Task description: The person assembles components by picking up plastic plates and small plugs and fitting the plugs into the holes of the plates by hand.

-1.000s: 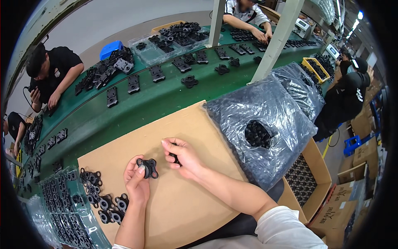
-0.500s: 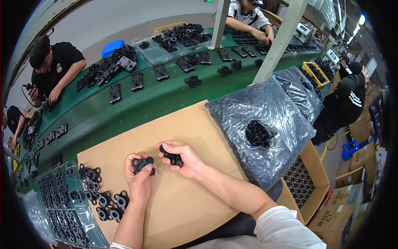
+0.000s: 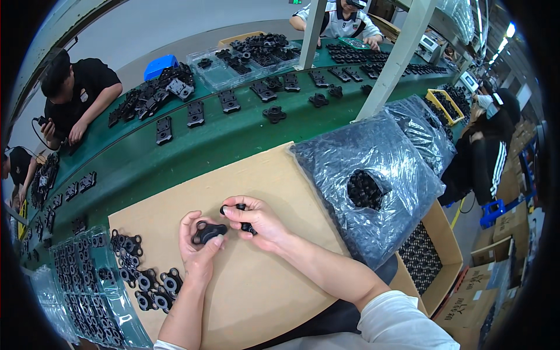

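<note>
My left hand (image 3: pixel 198 252) is closed round a black lobed plastic part (image 3: pixel 205 233), tilted, with the thumb along its near edge. Just to the right, my right hand (image 3: pixel 262 226) holds several small black round pieces. One of these pieces (image 3: pixel 224 210) sticks out at the fingertips; others show below, partly covered by the fingers. The two hands are close together but apart, above a brown cardboard sheet (image 3: pixel 262 291). More black lobed parts (image 3: pixel 146 280), with grey rings in their middles, lie in a group on the sheet's left side.
A plastic bag of small black pieces (image 3: pixel 332 157), torn open on top, lies at the right. Below it stands a carton (image 3: pixel 449 268) of black parts. Clear trays (image 3: pixel 125 315) are at the left. Beyond runs a green conveyor (image 3: pixel 221 143) carrying black parts; several co-workers are around it.
The part in my left hand has tilted, and a round piece now stands out at my right fingertips. Parts on the conveyor have shifted slightly right. The co-worker opposite has moved their hands apart.
</note>
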{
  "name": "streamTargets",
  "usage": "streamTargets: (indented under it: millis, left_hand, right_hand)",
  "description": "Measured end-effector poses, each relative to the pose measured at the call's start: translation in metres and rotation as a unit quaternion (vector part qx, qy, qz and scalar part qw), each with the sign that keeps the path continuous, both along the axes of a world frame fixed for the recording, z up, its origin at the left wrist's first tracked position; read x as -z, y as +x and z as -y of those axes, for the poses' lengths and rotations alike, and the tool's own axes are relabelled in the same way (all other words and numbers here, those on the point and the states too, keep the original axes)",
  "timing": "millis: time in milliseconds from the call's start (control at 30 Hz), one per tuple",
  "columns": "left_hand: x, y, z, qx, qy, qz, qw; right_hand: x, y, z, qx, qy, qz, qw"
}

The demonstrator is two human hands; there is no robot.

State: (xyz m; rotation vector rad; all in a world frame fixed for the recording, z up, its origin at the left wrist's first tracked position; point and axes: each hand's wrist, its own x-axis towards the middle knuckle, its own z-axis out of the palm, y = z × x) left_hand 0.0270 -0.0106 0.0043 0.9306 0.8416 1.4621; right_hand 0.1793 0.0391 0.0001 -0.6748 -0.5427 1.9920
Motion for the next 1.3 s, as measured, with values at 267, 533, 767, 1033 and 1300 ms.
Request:
streamTargets:
  millis: [267, 533, 767, 1033, 1300]
  left_hand:
    - [-0.002, -0.001, 0.001, 0.053, -0.039, 0.031, 0.997]
    - [-0.002, -0.004, 0.001, 0.057, -0.052, 0.076, 0.994]
    - [0.000, -0.006, 0.001, 0.049, -0.066, 0.021, 0.996]
    - [-0.002, -0.002, -0.001, 0.044, -0.063, 0.037, 0.996]
    - [-0.002, -0.005, 0.004, 0.034, -0.052, 0.043, 0.997]
  right_hand:
    - [0.003, 0.004, -0.002, -0.046, 0.014, -0.004, 0.999]
    - [0.004, -0.003, 0.000, -0.039, 0.078, 0.094, 0.992]
    - [0.008, -0.015, 0.008, 0.071, 0.222, 0.198, 0.952]
    - [-0.008, -0.004, 0.006, 0.003, 0.101, 0.147, 0.984]
    - [0.001, -0.001, -0.001, -0.097, 0.001, 0.034, 0.995]
